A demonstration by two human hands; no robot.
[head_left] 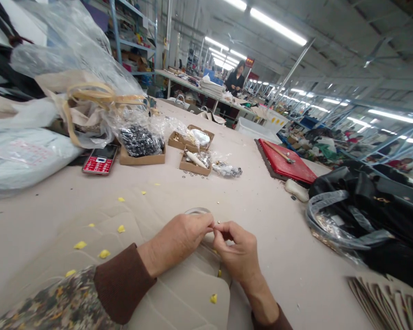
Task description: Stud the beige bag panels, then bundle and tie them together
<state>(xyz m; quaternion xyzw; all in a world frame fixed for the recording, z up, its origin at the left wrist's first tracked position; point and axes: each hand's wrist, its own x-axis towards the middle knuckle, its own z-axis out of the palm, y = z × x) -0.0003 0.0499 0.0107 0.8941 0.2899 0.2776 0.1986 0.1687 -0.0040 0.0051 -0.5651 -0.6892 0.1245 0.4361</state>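
While both hands meet over the near centre of the table (278, 261), items list as follows.

L hand (182, 240): thumb & fingertips pinched, wrist above the panel; brown cuff, patterned sleeve. R hand (239, 252): thumb & index pinched, tips right by the L hand's; cannot tell what, if anything, sits btwn them.

Panel (182, 298): beige, quilted-look, lying flat near centre-left, under the L forearm; several yellow tabs (104, 254) dotted over it. Grey ring (197, 211), partly hidden behind the L hand. Sm. metal bead (219, 222), just beyond the R fingertips.

Far centre: cardboard box (189, 165) w/ sm. pcs & a white stick-like item; 2nd box (142, 159) to its left w/ black pcs in clear plastic. Red phone (101, 159), left of same.

Right: red pad (301, 173) w/ hammer (278, 152) on top; white block (296, 190) near its corner; black bag (388, 183), handles plastic-wrapped. Near right: stack of brown-edged pcs (392, 300).

Far background: 1 person (234, 82), dark top, by another table (192, 85).
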